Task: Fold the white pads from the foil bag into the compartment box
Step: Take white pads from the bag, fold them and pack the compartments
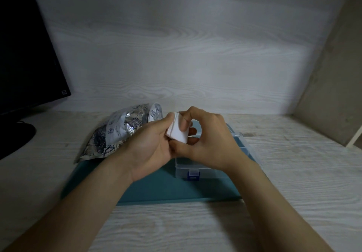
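A folded white pad (pixel 179 133) is held up between both hands above the clear plastic compartment box (pixel 203 168). My left hand (pixel 150 145) grips the pad from the left and below. My right hand (pixel 207 140) pinches it from the right, thumb on its front face. The box has a blue latch at its near edge, and my right hand hides most of its compartments. The silver printed foil bag (pixel 119 132) lies to the left of the hands, with its mouth toward the pad.
A teal mat (pixel 156 191) lies under the box and bag on a pale wood-grain desk (pixel 293 193). A dark monitor (pixel 25 55) with its stand fills the far left. A wood-grain back wall and a beige side panel (pixel 329 87) close in the space.
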Demonstrator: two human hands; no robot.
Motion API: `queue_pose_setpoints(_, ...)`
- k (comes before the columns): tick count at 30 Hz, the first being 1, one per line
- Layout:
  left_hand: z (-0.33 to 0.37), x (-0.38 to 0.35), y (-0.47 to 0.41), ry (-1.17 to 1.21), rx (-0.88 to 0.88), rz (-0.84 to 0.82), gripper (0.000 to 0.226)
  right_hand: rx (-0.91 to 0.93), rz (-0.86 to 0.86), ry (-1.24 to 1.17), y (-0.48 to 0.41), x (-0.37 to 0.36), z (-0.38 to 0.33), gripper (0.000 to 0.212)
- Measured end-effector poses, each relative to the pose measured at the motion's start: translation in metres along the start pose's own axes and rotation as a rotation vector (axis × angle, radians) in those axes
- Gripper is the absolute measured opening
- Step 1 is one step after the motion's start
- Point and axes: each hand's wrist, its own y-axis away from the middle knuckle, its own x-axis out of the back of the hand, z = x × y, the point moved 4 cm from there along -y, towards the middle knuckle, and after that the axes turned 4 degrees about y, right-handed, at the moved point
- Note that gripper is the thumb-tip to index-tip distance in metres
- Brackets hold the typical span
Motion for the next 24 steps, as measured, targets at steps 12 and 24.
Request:
queue_pose_setpoints(12, -0.007, -0.003, 0.002, -0.302, -0.202, 0.042, 0.038, 0.146, 0.053, 0.186, 0.000, 0.000, 0.003, 0.044)
queue_pose_setpoints(24, -0.009, -0.001, 0.000, -0.627, -0.414, 0.159, 0.056, -0.346, -0.034, -0.521, -0.004, 0.009, 0.023, 0.011)
